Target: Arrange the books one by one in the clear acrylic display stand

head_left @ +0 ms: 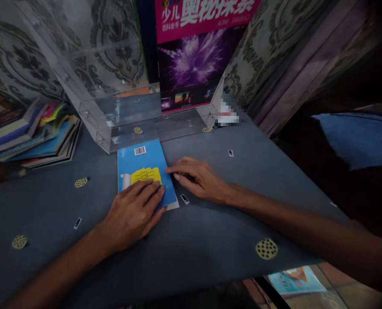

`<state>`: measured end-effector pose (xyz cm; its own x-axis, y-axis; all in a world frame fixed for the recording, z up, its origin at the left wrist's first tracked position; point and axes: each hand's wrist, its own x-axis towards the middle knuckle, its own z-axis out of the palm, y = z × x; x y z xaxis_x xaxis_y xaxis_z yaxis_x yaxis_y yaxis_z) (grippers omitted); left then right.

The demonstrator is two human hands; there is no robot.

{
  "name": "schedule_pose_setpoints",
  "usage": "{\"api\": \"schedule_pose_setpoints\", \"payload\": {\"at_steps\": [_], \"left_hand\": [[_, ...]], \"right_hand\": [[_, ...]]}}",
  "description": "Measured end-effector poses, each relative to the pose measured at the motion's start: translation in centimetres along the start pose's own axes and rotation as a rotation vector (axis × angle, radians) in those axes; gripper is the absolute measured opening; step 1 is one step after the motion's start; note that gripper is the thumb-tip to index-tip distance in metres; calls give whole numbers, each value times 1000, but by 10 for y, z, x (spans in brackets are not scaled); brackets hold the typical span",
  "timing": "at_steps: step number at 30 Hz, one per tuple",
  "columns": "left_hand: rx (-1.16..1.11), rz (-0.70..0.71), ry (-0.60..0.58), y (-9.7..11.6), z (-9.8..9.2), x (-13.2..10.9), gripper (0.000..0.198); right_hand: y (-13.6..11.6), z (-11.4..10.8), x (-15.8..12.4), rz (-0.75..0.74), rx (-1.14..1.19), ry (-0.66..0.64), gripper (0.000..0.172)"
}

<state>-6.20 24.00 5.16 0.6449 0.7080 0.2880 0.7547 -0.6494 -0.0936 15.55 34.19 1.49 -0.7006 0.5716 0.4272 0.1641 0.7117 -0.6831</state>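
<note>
A thin blue book [146, 159] lies on the table with its barcode side up and a yellow patch of text in the middle. My left hand [134, 212] rests on its lower part, fingers stretched out over the cover, hiding part of the yellow patch. White page edges [174, 206] show at the book's lower right corner. At the right edge of the book is my right hand [204, 178], its index fingertip touching the edge. Its thumb is a little apart from the index finger, and I see nothing held between them.
Behind the book stands a clear acrylic rack [102, 139] holding a large pink and purple book [195, 64] upright. A stack of books [49, 148] lies at left. The table [210, 240] has a grey patterned cover. Blue cloth [361, 137] is at right, and a light-blue printed item [297, 281] lies below the table edge.
</note>
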Motion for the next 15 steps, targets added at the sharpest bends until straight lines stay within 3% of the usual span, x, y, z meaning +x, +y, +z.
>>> {"api": "schedule_pose_setpoints", "payload": {"at_steps": [6, 15], "left_hand": [[-2, -20, -27, 0, 1, -1, 34], [38, -1, 17, 3, 0, 1, 35]], "right_hand": [[-15, 1, -8, 128, 152, 8, 29], [-19, 3, -7, 174, 196, -3, 26]]}}
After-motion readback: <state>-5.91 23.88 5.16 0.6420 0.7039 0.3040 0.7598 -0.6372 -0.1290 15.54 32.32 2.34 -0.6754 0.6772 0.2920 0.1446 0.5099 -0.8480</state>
